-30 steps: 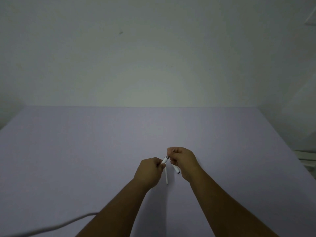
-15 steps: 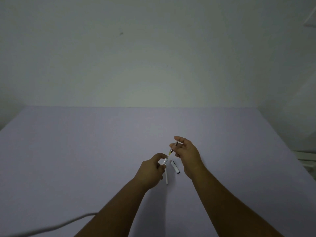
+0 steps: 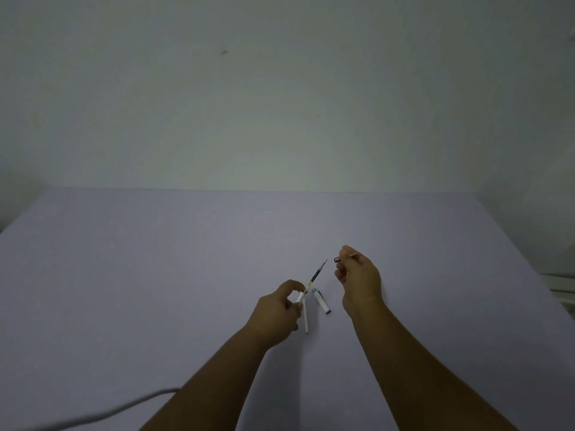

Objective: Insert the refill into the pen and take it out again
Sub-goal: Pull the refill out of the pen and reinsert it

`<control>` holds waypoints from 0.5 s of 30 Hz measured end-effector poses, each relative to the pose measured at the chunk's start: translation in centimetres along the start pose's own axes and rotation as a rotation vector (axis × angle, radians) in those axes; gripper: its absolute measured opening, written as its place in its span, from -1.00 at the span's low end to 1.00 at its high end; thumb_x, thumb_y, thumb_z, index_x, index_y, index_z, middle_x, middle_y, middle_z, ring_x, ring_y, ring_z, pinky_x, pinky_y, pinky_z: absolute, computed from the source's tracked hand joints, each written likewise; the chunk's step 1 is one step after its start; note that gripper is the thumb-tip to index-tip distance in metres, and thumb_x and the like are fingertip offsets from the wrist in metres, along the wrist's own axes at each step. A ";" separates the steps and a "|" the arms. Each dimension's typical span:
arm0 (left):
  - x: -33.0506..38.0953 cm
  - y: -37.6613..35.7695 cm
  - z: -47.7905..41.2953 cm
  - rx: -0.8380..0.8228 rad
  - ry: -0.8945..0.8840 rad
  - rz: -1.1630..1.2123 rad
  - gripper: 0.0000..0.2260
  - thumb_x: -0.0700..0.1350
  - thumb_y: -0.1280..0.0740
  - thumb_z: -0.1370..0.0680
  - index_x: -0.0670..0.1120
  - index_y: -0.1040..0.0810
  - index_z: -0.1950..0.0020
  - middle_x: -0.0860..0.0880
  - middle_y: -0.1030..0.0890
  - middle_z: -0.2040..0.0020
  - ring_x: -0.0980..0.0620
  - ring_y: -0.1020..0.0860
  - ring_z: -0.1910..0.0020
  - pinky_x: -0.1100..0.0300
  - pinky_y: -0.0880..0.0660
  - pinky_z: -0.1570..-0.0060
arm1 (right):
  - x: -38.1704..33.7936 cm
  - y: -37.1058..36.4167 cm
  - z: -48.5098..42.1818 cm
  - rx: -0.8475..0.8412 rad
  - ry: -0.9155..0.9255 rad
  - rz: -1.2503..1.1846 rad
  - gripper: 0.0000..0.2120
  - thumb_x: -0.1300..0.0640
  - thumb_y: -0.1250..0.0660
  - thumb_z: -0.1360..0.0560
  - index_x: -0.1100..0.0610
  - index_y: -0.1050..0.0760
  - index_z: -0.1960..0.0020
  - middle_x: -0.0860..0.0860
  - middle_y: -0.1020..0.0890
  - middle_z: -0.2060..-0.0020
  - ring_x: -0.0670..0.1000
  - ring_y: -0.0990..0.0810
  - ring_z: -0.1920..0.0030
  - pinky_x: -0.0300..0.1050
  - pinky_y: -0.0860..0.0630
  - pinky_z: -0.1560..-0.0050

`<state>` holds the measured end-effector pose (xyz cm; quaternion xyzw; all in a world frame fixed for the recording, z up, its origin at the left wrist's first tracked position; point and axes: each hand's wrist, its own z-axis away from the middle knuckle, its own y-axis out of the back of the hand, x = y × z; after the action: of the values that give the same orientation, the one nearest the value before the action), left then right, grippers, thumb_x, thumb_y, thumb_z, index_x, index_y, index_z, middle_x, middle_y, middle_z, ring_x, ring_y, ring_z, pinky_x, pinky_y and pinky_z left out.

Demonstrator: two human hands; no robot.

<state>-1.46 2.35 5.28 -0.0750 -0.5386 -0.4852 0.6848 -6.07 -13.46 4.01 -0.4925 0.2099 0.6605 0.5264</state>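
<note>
My left hand (image 3: pixel 275 311) grips the white pen barrel (image 3: pixel 300 297) near its open end. A thin refill (image 3: pixel 315 273), dark with a yellowish band, sticks out of the barrel and points up to the right, its tip in the air. My right hand (image 3: pixel 359 278) is off to the right of the refill and pinches a small metallic pen tip piece (image 3: pixel 337 260) between thumb and fingers. A white pen cap (image 3: pixel 322 301) lies on the table between my hands. A thin white stick (image 3: pixel 306 318) lies under my left hand's fingers.
The lavender table (image 3: pixel 155 259) runs back to a pale wall. A white cable (image 3: pixel 102 415) crosses the near left corner. Some pale object (image 3: pixel 560 287) sits beyond the table's right edge.
My right hand pulled the metal tip piece off the barrel and moved away to the right and up. The refill now stands exposed out of the barrel in my left hand.
</note>
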 end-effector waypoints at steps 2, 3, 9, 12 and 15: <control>-0.2 0.1 -0.2 0.018 0.019 0.038 -0.82 -0.17 -0.20 -0.59 0.06 -0.48 -0.12 -0.05 -0.57 0.23 -0.02 -0.58 0.31 0.12 -0.56 0.20 | 0.3 0.2 -0.5 0.006 -0.050 0.029 -0.75 0.29 -0.31 -0.50 0.24 -0.51 -0.18 0.06 -0.56 0.25 -0.04 -0.51 0.29 -0.21 -0.53 0.16; -0.2 0.2 -0.2 0.025 0.025 0.058 -0.82 -0.18 -0.20 -0.59 0.06 -0.49 -0.10 -0.06 -0.57 0.23 -0.03 -0.58 0.31 0.11 -0.57 0.19 | 0.6 0.3 -0.7 -0.003 -0.068 0.123 -0.75 0.31 -0.32 -0.49 0.26 -0.50 -0.17 0.09 -0.56 0.26 -0.03 -0.51 0.31 -0.19 -0.52 0.19; -0.6 0.1 -0.8 0.033 0.042 0.076 -0.81 -0.20 -0.19 -0.59 0.08 -0.47 -0.07 -0.06 -0.56 0.23 -0.03 -0.57 0.32 0.03 -0.63 0.09 | 3.6 2.0 0.1 -0.126 0.105 1.100 -0.79 0.21 -0.41 -0.40 0.29 -0.59 0.01 0.21 -0.67 0.08 0.14 -0.62 0.11 -0.11 -0.50 0.06; -0.9 0.1 -1.0 0.030 0.052 0.084 -0.82 -0.20 -0.20 -0.60 0.07 -0.47 -0.10 -0.06 -0.56 0.23 -0.01 -0.57 0.33 0.04 -0.63 0.09 | 5.1 2.8 -0.3 -0.087 0.109 1.150 -0.74 0.23 -0.38 -0.43 0.24 -0.55 -0.10 0.18 -0.66 -0.06 0.15 -0.62 -0.06 -0.07 -0.54 -0.05; -1.2 0.1 -1.2 0.029 0.059 0.070 -0.83 -0.18 -0.20 -0.60 0.06 -0.47 -0.12 -0.04 -0.56 0.23 0.00 -0.58 0.32 0.06 -0.63 0.10 | 5.8 3.5 -0.4 -0.043 0.130 1.137 -0.80 0.23 -0.35 -0.45 0.26 -0.55 -0.06 0.20 -0.66 -0.02 0.18 -0.61 -0.04 0.01 -0.56 -0.04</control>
<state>-0.52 2.34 3.90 -0.0695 -0.5223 -0.4549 0.7179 -8.79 -12.21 -2.07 -0.3524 0.4602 0.8123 0.0644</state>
